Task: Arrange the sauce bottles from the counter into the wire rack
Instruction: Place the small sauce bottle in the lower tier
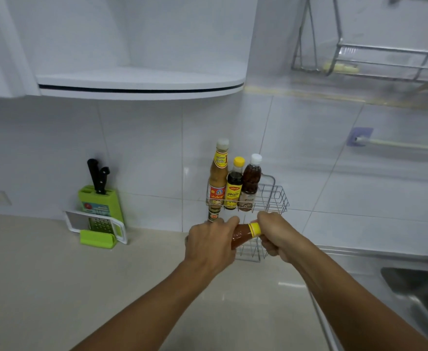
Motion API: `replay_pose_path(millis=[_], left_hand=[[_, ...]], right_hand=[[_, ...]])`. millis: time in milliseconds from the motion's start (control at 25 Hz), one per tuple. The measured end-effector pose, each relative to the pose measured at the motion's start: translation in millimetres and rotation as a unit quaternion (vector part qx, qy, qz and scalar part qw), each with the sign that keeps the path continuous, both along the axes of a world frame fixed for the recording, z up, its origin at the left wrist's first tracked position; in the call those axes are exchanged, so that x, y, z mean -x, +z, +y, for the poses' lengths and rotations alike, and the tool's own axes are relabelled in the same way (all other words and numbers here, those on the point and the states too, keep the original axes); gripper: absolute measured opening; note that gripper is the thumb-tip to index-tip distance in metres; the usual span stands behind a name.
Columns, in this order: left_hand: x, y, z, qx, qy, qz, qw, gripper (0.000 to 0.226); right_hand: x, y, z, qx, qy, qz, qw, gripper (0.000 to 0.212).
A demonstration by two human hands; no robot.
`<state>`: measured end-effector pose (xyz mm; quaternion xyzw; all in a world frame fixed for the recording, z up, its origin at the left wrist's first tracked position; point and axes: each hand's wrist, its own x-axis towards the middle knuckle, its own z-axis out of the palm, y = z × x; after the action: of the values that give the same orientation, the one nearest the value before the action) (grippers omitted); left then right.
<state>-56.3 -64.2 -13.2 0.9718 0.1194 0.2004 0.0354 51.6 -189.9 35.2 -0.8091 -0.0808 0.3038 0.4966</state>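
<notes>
Both hands close around one tilted sauce bottle point(243, 234), reddish-orange with a yellow cap, held just in front of the lower tier of the wire rack point(274, 196). On the left hand point(210, 245) the grip wraps the bottle's body from the left, thumb up along its shoulder. On the right hand point(274, 233) the grip is curled shut at the cap end, fingers folded under; whether they press the cap itself or the neck cannot be told. The bottle leans with its cap up and to the right.

Directly above the hands, the rack's upper basket holds three upright bottles side by side: a tall tan sauce bottle point(218, 173) with a pale cap on the left, a dark bottle with a yellow cap point(234, 184) in the middle, and a brown bottle with a white cap point(250, 182) on the right. The right part of that basket is bare wire. A small dark jar point(214, 214) shows below the basket, just behind the left hand.

Further left on the beige table point(56, 274) stands a green knife block point(100, 198) against the tiled wall, with a white-framed grater point(99, 224) leaning in front of it. A steel sink point(420, 287) lies at the right edge.
</notes>
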Motion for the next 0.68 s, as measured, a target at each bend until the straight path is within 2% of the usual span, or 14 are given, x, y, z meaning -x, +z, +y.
replay_pose_path(millis=[40, 80, 160, 200, 280, 360, 440, 480, 520, 600, 680], left_hand=[[-3, 2, 4, 0.062, -0.004, 0.026, 0.998, 0.055], [-5, 5, 8, 0.187, -0.012, 0.065, 0.98, 0.055], [-11, 4, 14, 0.424, -0.038, 0.133, 0.895, 0.051], [-14, 1, 15, 0.472, -0.048, 0.152, 0.867, 0.048], [-20, -7, 15, 0.463, -0.06, 0.176, 0.867, 0.05], [-27, -17, 14, 0.389, -0.053, 0.172, 0.904, 0.056], [-34, -30, 8, 0.215, -0.015, 0.127, 0.968, 0.057], [-39, -39, 4, 0.12, 0.001, 0.085, 0.989, 0.054], [-44, -49, -2, 0.063, 0.013, 0.051, 0.997, 0.051], [-53, -64, -10, 0.07, 0.03, 0.034, 0.997, 0.045], [-60, -72, -9, 0.192, 0.037, 0.048, 0.979, 0.048]], right_hand=[[-3, -1, -2, -0.045, 0.008, 0.017, 0.999, 0.021], [-4, -4, -5, -0.103, 0.026, 0.026, 0.994, 0.024], [-2, -15, -7, -0.179, 0.056, 0.024, 0.982, 0.038], [-2, -23, -7, -0.183, 0.059, 0.013, 0.981, 0.045], [-5, -40, -6, -0.163, 0.035, -0.029, 0.986, 0.057], [-8, -59, -6, -0.16, -0.021, -0.051, 0.986, 0.057], [-7, -78, -5, -0.174, -0.091, -0.033, 0.98, 0.048], [-8, -87, -3, -0.186, -0.119, -0.011, 0.975, 0.046], [-9, -95, -1, -0.197, -0.143, 0.014, 0.97, 0.045], [-15, -108, 5, -0.204, -0.159, 0.048, 0.965, 0.048], [-23, -116, 7, -0.184, -0.122, 0.033, 0.975, 0.048]])
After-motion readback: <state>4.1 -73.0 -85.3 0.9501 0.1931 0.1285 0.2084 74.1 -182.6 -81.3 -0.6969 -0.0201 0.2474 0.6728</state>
